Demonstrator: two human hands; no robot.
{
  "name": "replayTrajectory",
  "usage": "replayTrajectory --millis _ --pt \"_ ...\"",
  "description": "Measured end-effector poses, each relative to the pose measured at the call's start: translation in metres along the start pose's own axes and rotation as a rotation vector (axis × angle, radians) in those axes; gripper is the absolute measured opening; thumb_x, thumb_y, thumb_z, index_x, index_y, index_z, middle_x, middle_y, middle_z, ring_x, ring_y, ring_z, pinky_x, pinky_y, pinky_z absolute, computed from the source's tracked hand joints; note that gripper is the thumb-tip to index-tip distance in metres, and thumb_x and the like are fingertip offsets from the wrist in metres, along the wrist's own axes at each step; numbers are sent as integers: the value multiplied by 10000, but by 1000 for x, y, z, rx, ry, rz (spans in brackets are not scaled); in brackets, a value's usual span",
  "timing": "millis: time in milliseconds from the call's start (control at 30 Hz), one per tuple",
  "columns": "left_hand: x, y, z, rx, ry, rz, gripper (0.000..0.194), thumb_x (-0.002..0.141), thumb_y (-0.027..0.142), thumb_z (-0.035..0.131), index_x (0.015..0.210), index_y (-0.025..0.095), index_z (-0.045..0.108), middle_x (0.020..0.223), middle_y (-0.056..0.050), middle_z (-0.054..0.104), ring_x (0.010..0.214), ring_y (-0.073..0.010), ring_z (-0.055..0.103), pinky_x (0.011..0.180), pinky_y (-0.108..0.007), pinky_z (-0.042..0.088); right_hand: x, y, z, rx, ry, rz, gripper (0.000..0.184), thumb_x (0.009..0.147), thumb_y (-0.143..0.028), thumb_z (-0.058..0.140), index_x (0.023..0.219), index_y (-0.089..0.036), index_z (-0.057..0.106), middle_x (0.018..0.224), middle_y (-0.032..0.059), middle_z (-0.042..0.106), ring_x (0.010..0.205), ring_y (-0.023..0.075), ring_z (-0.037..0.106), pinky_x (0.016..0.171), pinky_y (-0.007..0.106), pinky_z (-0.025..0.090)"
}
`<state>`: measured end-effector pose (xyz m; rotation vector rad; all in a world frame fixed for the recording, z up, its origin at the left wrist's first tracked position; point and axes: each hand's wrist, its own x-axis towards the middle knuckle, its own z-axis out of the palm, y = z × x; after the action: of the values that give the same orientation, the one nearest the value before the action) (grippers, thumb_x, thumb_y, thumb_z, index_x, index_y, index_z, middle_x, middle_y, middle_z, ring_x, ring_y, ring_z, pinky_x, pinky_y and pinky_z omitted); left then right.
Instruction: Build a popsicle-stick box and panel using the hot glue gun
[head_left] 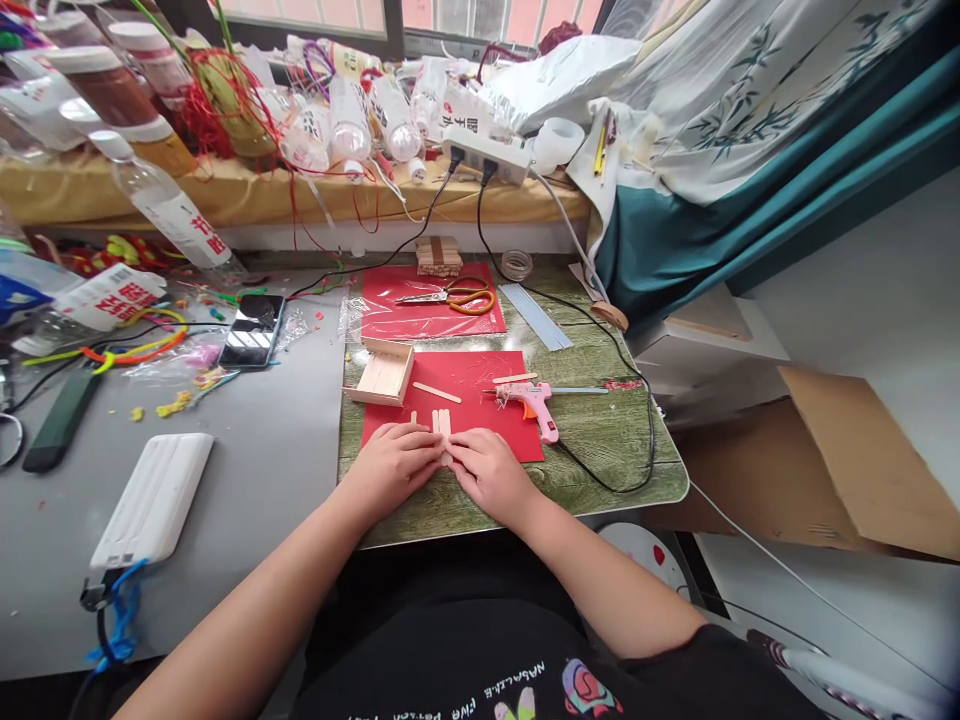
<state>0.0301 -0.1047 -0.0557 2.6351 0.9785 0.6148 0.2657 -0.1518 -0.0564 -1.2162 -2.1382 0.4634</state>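
Note:
A small row of craft sticks [441, 422] lies side by side at the near edge of a red sheet [480, 370]. From the left, my left hand [396, 464] has its fingers closed on the sticks' near ends. My right hand [491, 470] pinches the same sticks from the right; the fingers partly hide them. One stick [413, 416] pokes out beyond my left hand, and a loose stick [437, 392] lies farther up. An open box of craft sticks [384, 374] sits at the sheet's left corner. On its right side rests a pink glue gun [534, 402] with a glue stick in its back.
Scissors [457, 295] lie on a wrapped red sheet behind, near bundled sticks [439, 256] and clear glue sticks [535, 316]. The glue gun's black cord [651, 440] loops along the right. Leftward are a phone [253, 330] and a white power bank [154, 498].

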Motion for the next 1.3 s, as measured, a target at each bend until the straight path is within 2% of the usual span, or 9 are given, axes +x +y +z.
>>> replayTrajectory --millis 133,300,400,500,600,833,967,1133,1300 --pt "-1 0 1 4 28 -37 215 1019 357 630 1147 319 799 1386 -30 721 1341 -295 619 1109 -503 503 2 -1 -1 -6 0 5 234 1022 -195 628 1219 -218 753 1357 124 709 1202 303 630 1023 514 540" --pt "2 -3 0 -72 -9 -117 353 983 340 661 1329 289 708 1356 -49 741 1316 -283 648 1103 -502 506 3 0 0 6 -10 6 181 1004 -221 677 1163 -228 765 1393 111 707 1227 308 628 1043 527 532" --pt "3 -6 0 -93 -12 -129 393 970 353 683 1358 294 689 1354 -48 743 1310 -284 651 1100 -499 499 4 0 0 18 3 23 139 1008 -203 670 1087 -237 779 1375 100 721 1207 295 640 1034 522 534" --pt "3 -6 -1 -67 -21 -105 358 994 370 658 1344 313 699 1350 -42 745 1301 -286 653 1088 -501 485 4 0 1 37 14 35 107 1009 -222 681 988 -239 785 1346 85 739 1199 287 643 1038 511 532" --pt "5 -4 -3 -5 -35 -50 248 1028 370 609 1228 342 752 1342 -16 746 1268 -288 662 1074 -511 462 5 0 1 36 16 34 121 1007 -239 690 930 -240 784 1315 86 748 1209 287 635 1039 505 532" --pt "8 2 -7 94 -69 -24 242 1046 346 561 1143 350 783 1401 -35 701 1298 -312 633 1066 -525 456 5 -4 -2 4 0 37 140 1019 -239 667 933 -240 778 1236 96 739 1157 271 639 1002 473 537" --pt "6 1 -9 97 -105 4 272 1064 347 526 1215 334 752 1436 -21 691 1301 -311 650 1049 -509 466 4 -3 -2 -1 -8 20 135 1024 -231 656 953 -241 770 1268 91 736 1171 276 631 1001 480 529" --pt "4 2 -8 36 -84 -35 406 1064 357 528 1458 308 615 1478 -55 666 1345 -301 632 1085 -504 451 4 -3 -3 -9 -21 9 127 1024 -218 650 963 -237 760 1304 78 727 1177 275 625 997 475 523" --pt "3 1 -6 41 -76 -57 364 1055 392 552 1395 333 669 1448 -50 687 1322 -317 643 1070 -513 441 3 -6 -3 -42 -23 -5 139 1029 -212 633 996 -240 765 1311 89 723 1189 281 617 991 483 524"
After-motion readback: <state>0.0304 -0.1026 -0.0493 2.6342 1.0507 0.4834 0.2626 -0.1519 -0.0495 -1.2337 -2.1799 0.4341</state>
